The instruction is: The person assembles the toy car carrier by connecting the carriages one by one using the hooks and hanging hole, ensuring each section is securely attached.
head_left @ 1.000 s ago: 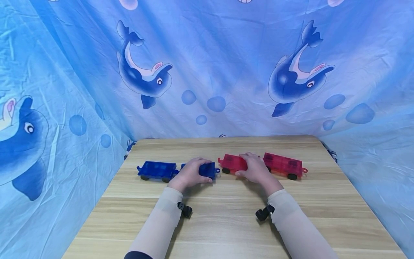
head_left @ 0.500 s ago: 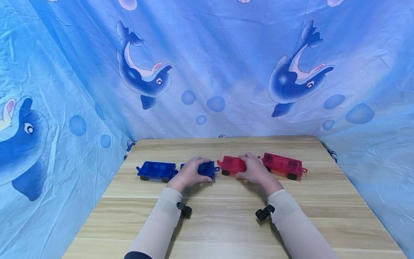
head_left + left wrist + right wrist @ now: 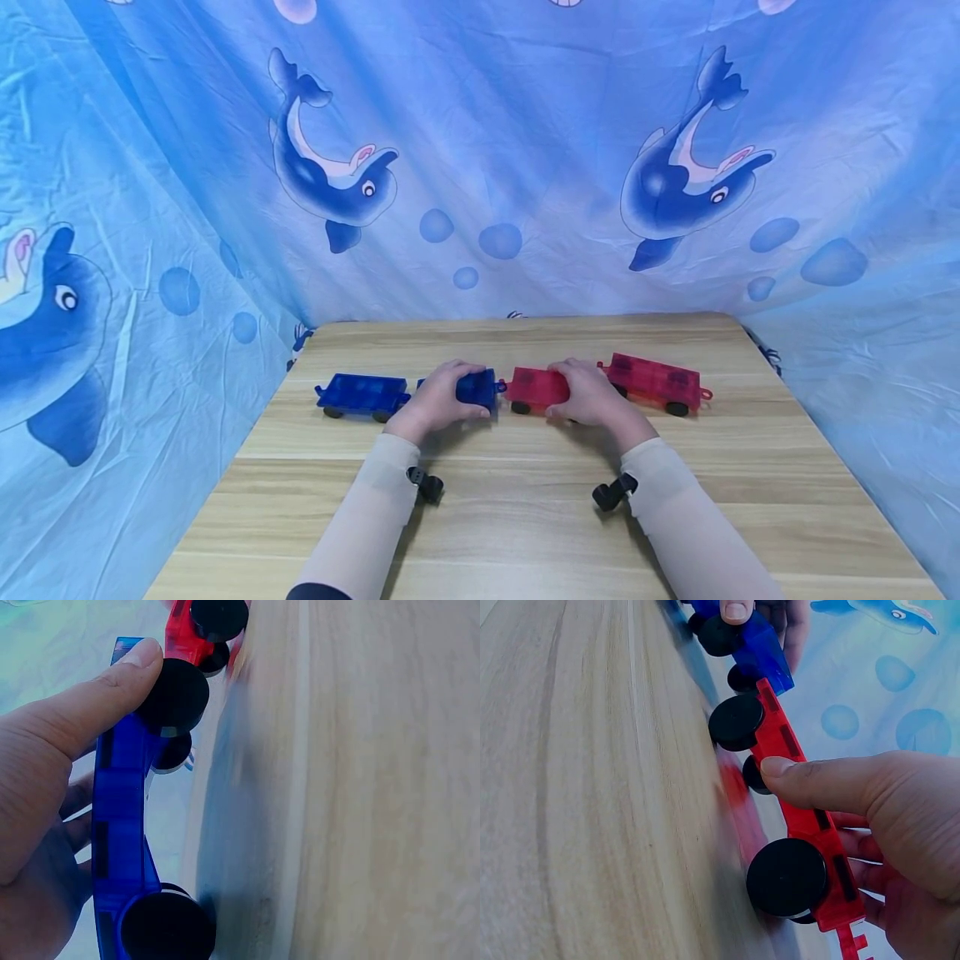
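My left hand [image 3: 438, 398] grips a see-through blue toy train wagon [image 3: 477, 388] with black wheels. The left wrist view shows the thumb on the near side of this wagon [image 3: 120, 810] and fingers behind it. To its right, my right hand [image 3: 592, 396] holds a red toy train wagon [image 3: 536, 386] between thumb and fingers, as the right wrist view of that wagon [image 3: 799, 821] confirms. The facing ends of the two wagons meet at hook and ring. Whether these are hooked together, I cannot tell.
A second blue wagon [image 3: 366, 393] stands left of my left hand, its ring end close to the held one. Another red wagon [image 3: 652, 379] sits right of my right hand. The wooden table [image 3: 510, 517] ends at a blue dolphin-print cloth [image 3: 517, 150].
The held red wagon has come left and slightly nearer, while the held blue one shifted a little back. The gap between their ends has closed. The outer wagons look almost unmoved.
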`<state>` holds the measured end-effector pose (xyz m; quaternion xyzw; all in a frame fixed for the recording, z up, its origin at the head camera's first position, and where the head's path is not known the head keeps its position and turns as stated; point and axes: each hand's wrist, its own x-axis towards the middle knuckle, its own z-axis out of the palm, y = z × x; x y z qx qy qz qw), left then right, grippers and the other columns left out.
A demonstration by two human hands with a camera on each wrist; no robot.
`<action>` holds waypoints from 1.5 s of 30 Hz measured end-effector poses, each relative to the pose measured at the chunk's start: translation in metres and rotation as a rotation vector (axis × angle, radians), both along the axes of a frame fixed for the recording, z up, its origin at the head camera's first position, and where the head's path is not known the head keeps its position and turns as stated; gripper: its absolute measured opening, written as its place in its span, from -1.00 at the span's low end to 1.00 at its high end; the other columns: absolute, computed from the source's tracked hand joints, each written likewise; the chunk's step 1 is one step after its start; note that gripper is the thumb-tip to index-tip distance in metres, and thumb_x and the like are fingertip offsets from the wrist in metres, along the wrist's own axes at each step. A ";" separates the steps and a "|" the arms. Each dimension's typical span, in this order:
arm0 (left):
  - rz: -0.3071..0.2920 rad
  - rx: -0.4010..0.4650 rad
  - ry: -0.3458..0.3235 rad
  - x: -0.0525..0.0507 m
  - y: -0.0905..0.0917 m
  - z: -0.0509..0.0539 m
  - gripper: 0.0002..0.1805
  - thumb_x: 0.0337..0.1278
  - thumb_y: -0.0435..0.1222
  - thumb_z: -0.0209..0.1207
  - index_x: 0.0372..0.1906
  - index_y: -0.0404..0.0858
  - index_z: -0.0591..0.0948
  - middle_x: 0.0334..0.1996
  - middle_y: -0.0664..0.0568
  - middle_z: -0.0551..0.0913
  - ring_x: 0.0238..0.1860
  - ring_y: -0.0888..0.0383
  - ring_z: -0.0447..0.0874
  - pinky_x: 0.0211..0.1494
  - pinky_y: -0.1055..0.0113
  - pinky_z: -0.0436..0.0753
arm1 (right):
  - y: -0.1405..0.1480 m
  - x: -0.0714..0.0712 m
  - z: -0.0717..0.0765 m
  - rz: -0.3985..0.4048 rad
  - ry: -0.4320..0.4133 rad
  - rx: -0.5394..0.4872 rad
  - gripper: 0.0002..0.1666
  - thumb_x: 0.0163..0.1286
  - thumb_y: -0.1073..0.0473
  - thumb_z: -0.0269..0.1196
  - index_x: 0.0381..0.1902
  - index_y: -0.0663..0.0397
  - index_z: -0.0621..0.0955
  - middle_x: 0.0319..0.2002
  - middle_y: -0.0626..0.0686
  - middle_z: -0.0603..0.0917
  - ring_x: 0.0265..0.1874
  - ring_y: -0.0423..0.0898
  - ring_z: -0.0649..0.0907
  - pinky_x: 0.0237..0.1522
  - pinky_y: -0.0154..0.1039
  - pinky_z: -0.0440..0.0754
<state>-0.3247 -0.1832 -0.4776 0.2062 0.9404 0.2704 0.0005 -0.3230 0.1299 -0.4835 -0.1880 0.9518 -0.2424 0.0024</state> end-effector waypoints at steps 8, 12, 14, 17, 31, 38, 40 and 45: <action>0.014 0.025 0.005 -0.001 -0.003 0.002 -0.08 -0.06 0.06 0.62 0.48 0.05 0.52 0.39 0.06 0.52 0.42 -0.08 0.46 0.42 -0.14 0.49 | -0.003 0.003 0.004 0.024 -0.008 -0.007 -0.02 0.12 -0.08 0.62 0.46 0.04 0.52 0.39 0.11 0.53 0.40 0.18 0.45 0.43 0.25 0.34; 0.018 0.014 0.009 -0.002 -0.005 0.002 -0.09 -0.07 0.07 0.62 0.47 0.07 0.53 0.38 0.07 0.53 0.42 -0.06 0.47 0.42 -0.11 0.49 | -0.004 0.003 0.004 0.025 -0.011 -0.005 -0.02 0.13 -0.07 0.63 0.46 0.02 0.51 0.39 0.09 0.53 0.40 0.18 0.44 0.42 0.26 0.36; 0.016 0.012 0.006 -0.002 -0.005 0.002 -0.09 -0.07 0.06 0.62 0.47 0.06 0.53 0.37 0.06 0.53 0.41 -0.06 0.47 0.42 -0.11 0.49 | -0.004 0.003 0.003 0.026 -0.010 0.000 -0.03 0.12 -0.07 0.63 0.46 0.00 0.51 0.39 0.09 0.53 0.41 0.19 0.44 0.42 0.27 0.35; 0.012 0.008 0.002 -0.002 -0.006 0.002 -0.09 -0.05 0.05 0.62 0.47 0.04 0.53 0.37 0.05 0.54 0.41 -0.07 0.47 0.43 -0.11 0.49 | -0.004 0.003 0.002 0.031 -0.009 0.007 -0.02 0.12 -0.09 0.63 0.47 -0.03 0.51 0.40 0.09 0.53 0.42 0.18 0.43 0.43 0.27 0.34; 0.020 -0.003 0.003 -0.003 -0.005 -0.001 -0.11 -0.03 0.05 0.61 0.48 0.05 0.53 0.38 0.05 0.53 0.42 -0.07 0.47 0.43 -0.10 0.48 | -0.003 0.001 -0.001 0.035 -0.025 0.009 -0.01 0.14 -0.12 0.63 0.50 -0.10 0.49 0.41 0.04 0.52 0.41 0.16 0.45 0.42 0.27 0.34; 0.025 -0.005 -0.004 -0.003 -0.007 -0.001 -0.10 -0.02 0.05 0.60 0.49 0.06 0.52 0.39 0.04 0.52 0.42 -0.08 0.46 0.43 -0.12 0.48 | -0.003 0.001 -0.002 0.036 -0.025 0.009 -0.01 0.15 -0.11 0.63 0.50 -0.12 0.49 0.39 0.03 0.53 0.37 0.14 0.47 0.40 0.26 0.37; 0.027 -0.009 -0.003 -0.003 -0.008 0.000 -0.10 -0.02 0.06 0.60 0.49 0.05 0.52 0.39 0.05 0.52 0.42 -0.07 0.46 0.43 -0.12 0.49 | -0.003 0.001 -0.001 0.036 -0.030 0.007 -0.01 0.14 -0.11 0.63 0.50 -0.11 0.49 0.40 0.03 0.53 0.37 0.14 0.47 0.40 0.25 0.37; 0.014 -0.017 0.006 -0.004 -0.010 -0.002 -0.11 -0.04 0.05 0.61 0.47 0.03 0.54 0.36 0.04 0.54 0.41 -0.07 0.47 0.43 -0.10 0.48 | -0.002 0.001 0.000 0.042 -0.031 0.010 0.00 0.14 -0.11 0.63 0.50 -0.11 0.49 0.39 0.04 0.53 0.37 0.14 0.48 0.39 0.24 0.39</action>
